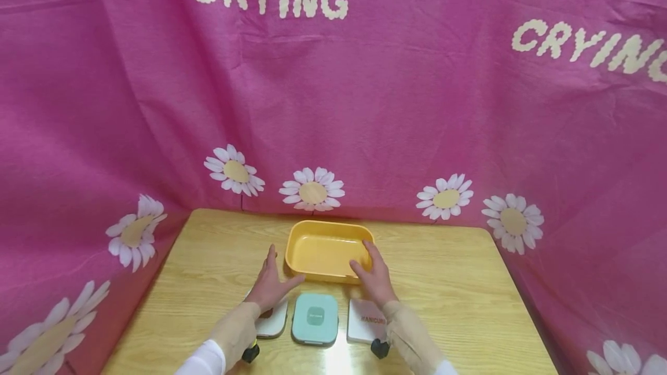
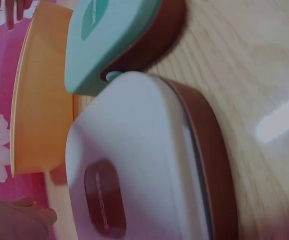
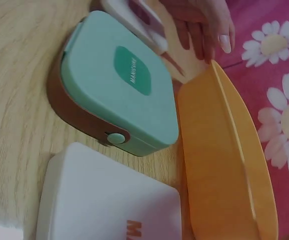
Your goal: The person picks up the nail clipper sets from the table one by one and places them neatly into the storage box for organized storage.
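Note:
A yellow rectangular bin (image 1: 328,275) stands upright on the table, with nothing visible inside it. At its left front corner is my left hand (image 1: 268,288), fingers extended and thumb spread. My right hand (image 1: 377,279) hovers at the bin's right end with fingers loosely spread; whether it touches the rim I cannot tell. Between the forearms lies a mint green manicure case (image 1: 315,318) with a brown strap. A white case (image 2: 129,135) with a brown label sits under my left wrist, partly hidden in the head view. By my right wrist is a white box (image 1: 361,322) lettered in red.
The wooden table (image 1: 443,288) extends to both sides of the bin and cases. A pink curtain (image 1: 375,132) with daisies hangs behind the table and along its sides. A dark wrist-worn piece (image 1: 380,348) is close to the white box.

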Available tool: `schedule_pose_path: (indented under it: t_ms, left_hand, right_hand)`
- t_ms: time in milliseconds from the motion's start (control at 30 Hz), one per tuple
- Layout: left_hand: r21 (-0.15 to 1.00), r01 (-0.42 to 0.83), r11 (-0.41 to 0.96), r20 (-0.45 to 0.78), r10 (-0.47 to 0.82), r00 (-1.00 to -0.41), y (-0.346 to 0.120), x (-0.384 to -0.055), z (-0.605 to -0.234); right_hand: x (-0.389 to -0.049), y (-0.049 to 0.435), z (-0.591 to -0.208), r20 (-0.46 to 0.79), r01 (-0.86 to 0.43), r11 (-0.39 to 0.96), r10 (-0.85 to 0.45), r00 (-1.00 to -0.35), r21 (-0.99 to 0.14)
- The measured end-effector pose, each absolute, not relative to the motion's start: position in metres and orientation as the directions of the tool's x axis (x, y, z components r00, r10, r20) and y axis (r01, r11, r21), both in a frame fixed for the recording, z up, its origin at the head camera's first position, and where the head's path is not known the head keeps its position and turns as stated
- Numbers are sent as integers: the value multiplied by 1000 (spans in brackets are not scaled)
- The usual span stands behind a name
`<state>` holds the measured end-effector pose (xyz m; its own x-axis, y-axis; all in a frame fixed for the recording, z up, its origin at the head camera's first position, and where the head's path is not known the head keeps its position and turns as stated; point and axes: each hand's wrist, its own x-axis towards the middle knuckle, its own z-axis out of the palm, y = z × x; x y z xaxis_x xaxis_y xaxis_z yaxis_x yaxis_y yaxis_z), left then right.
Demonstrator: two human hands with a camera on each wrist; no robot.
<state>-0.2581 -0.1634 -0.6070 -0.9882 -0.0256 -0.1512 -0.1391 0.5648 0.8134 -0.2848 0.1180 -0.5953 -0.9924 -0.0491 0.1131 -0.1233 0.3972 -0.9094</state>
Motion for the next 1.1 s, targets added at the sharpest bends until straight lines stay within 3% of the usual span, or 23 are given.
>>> schedule_pose_path:
  t_ms: [333,800,1100]
  left_hand:
    - [713,-37,700,-138,88,-986,-177,-244,-599]
    - [636,86,766,-123,212,-970,-205,-224,-598]
    - [570,271,776,0,330,-944,-224,-215,-607]
  right_hand:
    - [-273,98,-590,238,-305,402,-208,-949,-864]
    - [-256,68,-598,158,-312,343,-410,-898,-886]
    - [-243,51,-607,167,-386,369,-504,-848,-846]
